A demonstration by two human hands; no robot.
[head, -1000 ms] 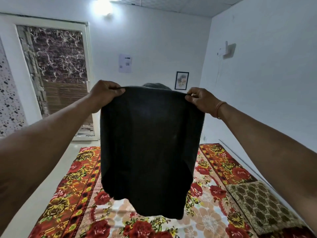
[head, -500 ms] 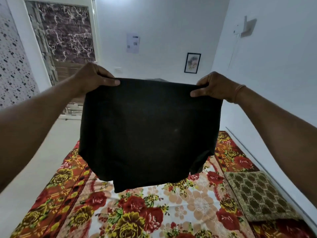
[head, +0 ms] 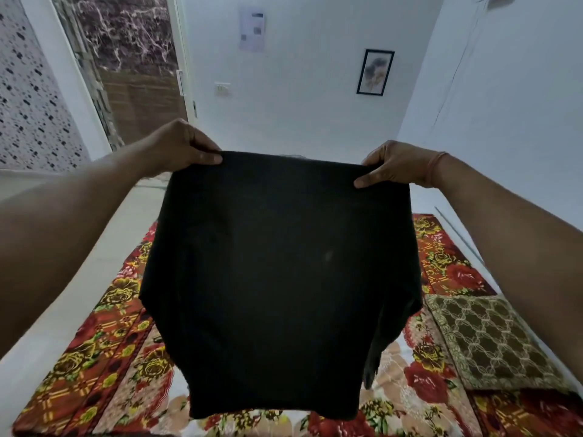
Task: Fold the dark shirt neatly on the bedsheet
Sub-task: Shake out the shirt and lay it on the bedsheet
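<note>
The dark shirt (head: 280, 279) hangs in front of me, spread flat between both hands above the floral bedsheet (head: 104, 367). My left hand (head: 183, 146) pinches its top left corner, thumb over the near face. My right hand (head: 394, 167) pinches the top right corner the same way, an orange thread on its wrist. The shirt's lower edge hangs low over the sheet and hides most of the middle of the sheet; whether it touches the sheet I cannot tell.
A brown patterned cushion (head: 485, 342) lies on the sheet at the right, close to the white wall. Pale floor (head: 63, 298) runs along the sheet's left side toward a door (head: 132, 67). A framed picture (head: 374, 72) hangs on the far wall.
Both hands have lowered the shirt toward the sheet and drawn it wider apart. My view has tilted further down, so more of the bedsheet shows.
</note>
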